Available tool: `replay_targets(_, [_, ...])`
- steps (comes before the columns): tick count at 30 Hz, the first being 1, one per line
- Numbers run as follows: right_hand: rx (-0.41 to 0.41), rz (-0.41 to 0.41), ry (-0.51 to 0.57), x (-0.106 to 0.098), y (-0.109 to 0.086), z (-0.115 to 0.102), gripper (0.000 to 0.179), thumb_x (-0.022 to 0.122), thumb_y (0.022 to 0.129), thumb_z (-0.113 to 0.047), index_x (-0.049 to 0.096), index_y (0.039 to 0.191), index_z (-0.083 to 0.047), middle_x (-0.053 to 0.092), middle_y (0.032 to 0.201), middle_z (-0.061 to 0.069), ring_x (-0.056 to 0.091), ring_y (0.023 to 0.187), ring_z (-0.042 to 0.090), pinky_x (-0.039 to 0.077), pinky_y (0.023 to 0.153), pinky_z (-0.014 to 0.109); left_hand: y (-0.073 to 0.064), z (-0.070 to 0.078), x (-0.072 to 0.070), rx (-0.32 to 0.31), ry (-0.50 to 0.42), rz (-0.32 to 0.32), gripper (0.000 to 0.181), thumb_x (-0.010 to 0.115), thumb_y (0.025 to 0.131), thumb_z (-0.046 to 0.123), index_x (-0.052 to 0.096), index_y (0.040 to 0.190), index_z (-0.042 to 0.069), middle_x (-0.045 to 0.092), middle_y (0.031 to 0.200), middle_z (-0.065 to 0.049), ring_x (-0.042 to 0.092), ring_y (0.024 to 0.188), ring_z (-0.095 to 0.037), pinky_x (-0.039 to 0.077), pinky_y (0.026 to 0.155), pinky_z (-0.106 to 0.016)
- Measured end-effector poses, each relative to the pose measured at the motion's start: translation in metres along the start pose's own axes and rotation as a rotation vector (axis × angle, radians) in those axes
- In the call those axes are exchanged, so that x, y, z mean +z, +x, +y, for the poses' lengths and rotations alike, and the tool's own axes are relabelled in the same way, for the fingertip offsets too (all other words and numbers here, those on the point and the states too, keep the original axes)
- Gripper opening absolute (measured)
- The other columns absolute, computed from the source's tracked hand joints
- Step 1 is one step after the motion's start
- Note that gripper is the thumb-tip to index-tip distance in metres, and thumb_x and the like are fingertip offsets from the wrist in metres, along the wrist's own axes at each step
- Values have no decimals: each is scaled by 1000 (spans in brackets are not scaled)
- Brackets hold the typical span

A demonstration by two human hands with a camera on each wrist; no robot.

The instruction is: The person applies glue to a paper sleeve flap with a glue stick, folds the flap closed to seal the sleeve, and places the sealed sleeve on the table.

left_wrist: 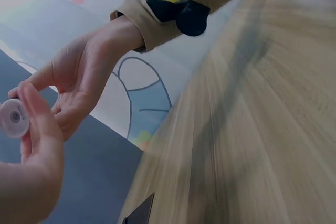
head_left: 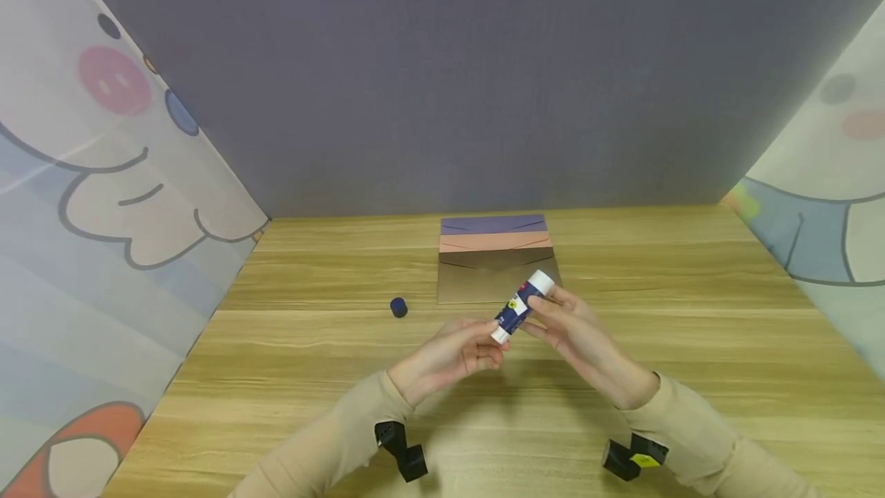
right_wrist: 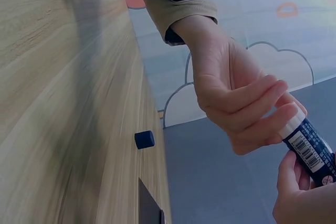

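Both hands hold a glue stick (head_left: 520, 307) with a dark blue label above the table, tilted with its wide white end up and to the right. My left hand (head_left: 462, 352) pinches the white base at the lower end between thumb and fingers. Around the upper part of the tube, my right hand (head_left: 577, 333) grips with its thumb and fingers. The right wrist view shows a barcode on the tube, and the left wrist view shows the round white base (left_wrist: 14, 118) end-on. A dark blue cap (head_left: 399, 307) stands apart on the table, left of the hands.
Behind the hands lie overlapping envelopes: a purple one (head_left: 492, 224), a pink one (head_left: 494, 242) and a brown one (head_left: 477, 279) in front. A grey panel (head_left: 484, 83) rises at the back of the wooden table (head_left: 290, 375), with cartoon-printed sheets on both sides.
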State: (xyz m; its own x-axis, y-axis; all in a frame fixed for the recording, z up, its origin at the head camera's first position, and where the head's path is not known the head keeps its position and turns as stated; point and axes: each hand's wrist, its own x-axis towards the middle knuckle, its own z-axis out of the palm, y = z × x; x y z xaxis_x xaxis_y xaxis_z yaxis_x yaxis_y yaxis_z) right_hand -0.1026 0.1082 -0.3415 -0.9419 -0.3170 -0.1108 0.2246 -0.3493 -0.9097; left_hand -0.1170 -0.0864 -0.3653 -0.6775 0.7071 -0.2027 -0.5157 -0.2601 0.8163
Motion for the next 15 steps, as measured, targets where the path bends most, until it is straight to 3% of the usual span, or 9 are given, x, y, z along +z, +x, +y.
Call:
replay_targets(5, [0, 23, 6, -1, 0, 1, 47, 49, 90, -12, 27, 128, 6, 45, 113, 5, 52, 104, 12, 40, 94, 31, 1, -1, -2, 4, 94, -16, 17, 47, 91, 16, 55, 100, 3, 64, 85, -1, 60, 72, -9, 50, 72, -23])
replay_targets(9, [0, 37, -1, -2, 0, 2, 45, 50, 90, -12, 30, 126, 5, 47, 111, 3, 52, 103, 11, 41, 93, 30, 2, -2, -3, 2, 179, 44, 27, 49, 90, 17, 52, 108, -3, 65, 88, -3, 61, 74, -12, 50, 74, -27])
replay_targets(15, [4, 78, -10, -6, 2, 3, 33, 51, 89, -11, 39, 119, -2, 54, 102, -2, 54, 98, 11, 42, 91, 28, 0, -3, -8, 30, 291, 145, 32, 54, 87, 16, 53, 107, -8, 65, 90, -8, 60, 74, -13, 50, 77, -34])
